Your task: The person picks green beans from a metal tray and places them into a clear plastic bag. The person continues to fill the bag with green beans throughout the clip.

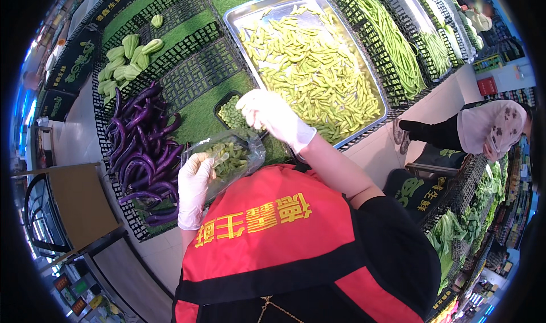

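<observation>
My left hand (pixel 195 190), in a white glove, grips the near-left side of a clear plastic bag (pixel 251 150). Green bean pods (pixel 230 163), edamame-like, lie inside it, low against my red apron (pixel 273 220). In a matching glove, my right hand (pixel 273 116) hovers at the near-left rim of a large steel tray (pixel 383 99). Its fingers are curled above a small black tray of shelled green beans (pixel 230 113), covering part of it. Glare on the glove hides whether anything is between those fingers. Many pods (pixel 311 75) are spread across the steel tray.
Purple eggplants (pixel 143 139) are heaped at left, with chayotes (pixel 128 60) beyond them. Black mesh dividers (pixel 200 71) split the green turf. Long beans (pixel 388 37) lie right of the steel tray. A person (pixel 490 126) stands at right near leafy greens (pixel 456 229).
</observation>
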A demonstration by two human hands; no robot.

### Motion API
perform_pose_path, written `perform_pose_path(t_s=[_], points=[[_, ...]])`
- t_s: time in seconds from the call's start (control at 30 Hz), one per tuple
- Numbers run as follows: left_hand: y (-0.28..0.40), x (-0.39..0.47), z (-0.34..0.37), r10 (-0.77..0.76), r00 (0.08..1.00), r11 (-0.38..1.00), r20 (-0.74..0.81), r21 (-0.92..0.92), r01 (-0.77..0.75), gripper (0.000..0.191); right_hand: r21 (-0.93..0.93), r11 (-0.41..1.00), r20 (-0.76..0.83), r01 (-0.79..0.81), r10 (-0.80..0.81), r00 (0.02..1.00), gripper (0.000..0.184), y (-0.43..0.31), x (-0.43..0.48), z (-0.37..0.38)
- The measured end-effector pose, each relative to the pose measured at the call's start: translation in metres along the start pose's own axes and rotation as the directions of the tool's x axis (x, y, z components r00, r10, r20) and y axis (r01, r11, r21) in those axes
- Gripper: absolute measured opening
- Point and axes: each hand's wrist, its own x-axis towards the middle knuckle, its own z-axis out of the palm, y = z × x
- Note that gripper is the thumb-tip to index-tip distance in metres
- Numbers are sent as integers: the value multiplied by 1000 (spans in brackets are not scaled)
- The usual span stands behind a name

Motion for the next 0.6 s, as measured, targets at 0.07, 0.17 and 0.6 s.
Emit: perform_pose_path(t_s=[0.07,0.17,0.6], points=[[-6,-2,-4,9,1000,999,10,42,-9,10,-197,980,-149,-34,5,989,17,6,16,-15],[-21,1,-7,183,982,913,54,360,-190,13,-499,867,-93,-2,-51,994,19,34,26,-29],[-41,5,-10,269,959,609,87,756,-239,14,-968,235,-52,92,-545,837,20,-24,189,-120]])
